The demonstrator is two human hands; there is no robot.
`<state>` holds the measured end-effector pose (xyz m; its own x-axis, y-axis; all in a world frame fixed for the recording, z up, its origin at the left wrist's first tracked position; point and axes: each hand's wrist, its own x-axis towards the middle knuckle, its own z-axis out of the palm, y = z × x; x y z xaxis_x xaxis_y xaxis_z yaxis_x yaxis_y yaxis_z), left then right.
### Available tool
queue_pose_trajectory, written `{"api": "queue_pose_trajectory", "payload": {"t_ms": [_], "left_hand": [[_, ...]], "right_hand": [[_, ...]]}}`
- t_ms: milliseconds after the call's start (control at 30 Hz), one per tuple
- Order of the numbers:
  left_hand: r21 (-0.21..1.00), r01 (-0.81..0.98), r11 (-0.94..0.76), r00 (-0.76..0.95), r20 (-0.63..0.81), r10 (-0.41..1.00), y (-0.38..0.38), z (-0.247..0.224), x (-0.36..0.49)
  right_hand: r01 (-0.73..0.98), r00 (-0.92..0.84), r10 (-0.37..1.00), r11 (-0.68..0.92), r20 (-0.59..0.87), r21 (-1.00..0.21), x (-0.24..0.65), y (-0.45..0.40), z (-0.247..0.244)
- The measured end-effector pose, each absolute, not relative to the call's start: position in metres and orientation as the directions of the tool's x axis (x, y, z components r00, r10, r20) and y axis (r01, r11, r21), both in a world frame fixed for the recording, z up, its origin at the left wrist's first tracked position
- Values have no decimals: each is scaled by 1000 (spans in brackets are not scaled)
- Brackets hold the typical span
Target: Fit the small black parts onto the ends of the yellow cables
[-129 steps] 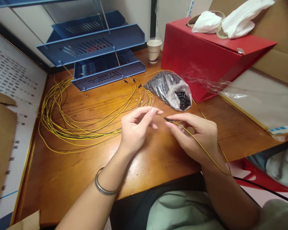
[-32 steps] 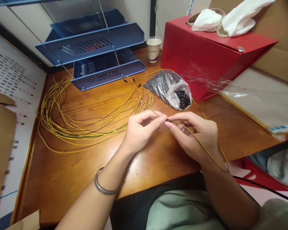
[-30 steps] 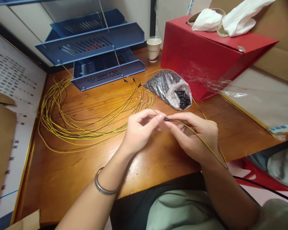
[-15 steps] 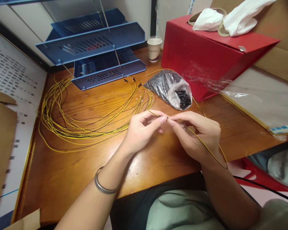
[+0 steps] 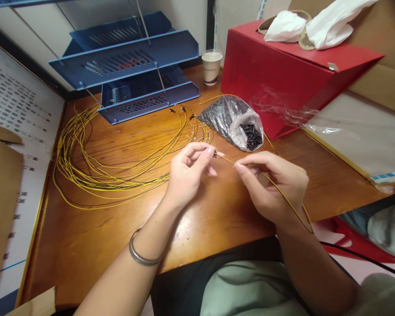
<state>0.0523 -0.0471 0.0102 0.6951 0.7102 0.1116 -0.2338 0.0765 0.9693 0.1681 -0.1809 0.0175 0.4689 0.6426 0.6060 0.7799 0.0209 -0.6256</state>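
A thin yellow wire [image 5: 224, 157] stretches between my two hands over the wooden table. My left hand [image 5: 189, 172] pinches it at one end between thumb and fingers, where a small dark piece shows at the fingertips. With thumb and forefinger, my right hand [image 5: 273, 184] grips the same wire further along. From there the wire loops past my right wrist and back up behind the hand. Just beyond the hands lies a clear plastic bag [image 5: 219, 115], its mouth open on small black tubular pieces [image 5: 251, 138].
A coil of yellow wires [image 5: 64, 166] lies on the table [image 5: 118, 245] to the left, some ends tipped with black pieces. Behind stand a blue tiered rack [image 5: 171, 55], a paper cup [image 5: 212, 68] and a red box [image 5: 270, 83] with white tissue on top.
My hands have drawn apart from a fingertip-to-fingertip pinch. The left has moved left and slightly up, exposing a length of wire between them; the right has shifted slightly right.
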Motion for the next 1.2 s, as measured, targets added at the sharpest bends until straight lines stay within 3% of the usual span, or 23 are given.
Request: {"api": "queue_pose_trajectory", "payload": {"t_ms": [567, 800, 1033, 1200], "left_hand": [[960, -258, 112, 521, 41, 852, -39, 7, 51], [985, -130, 112, 602, -11, 798, -44, 11, 53], [998, -60, 24, 809, 35, 586, -54, 16, 46], [993, -78, -93, 778, 119, 617, -58, 21, 46]], "right_hand": [[761, 525, 566, 22, 635, -649, 169, -182, 15], [764, 518, 573, 25, 636, -645, 167, -180, 15], [778, 444, 636, 75, 631, -624, 169, -179, 17], [755, 404, 681, 128, 610, -643, 169, -179, 17]]}}
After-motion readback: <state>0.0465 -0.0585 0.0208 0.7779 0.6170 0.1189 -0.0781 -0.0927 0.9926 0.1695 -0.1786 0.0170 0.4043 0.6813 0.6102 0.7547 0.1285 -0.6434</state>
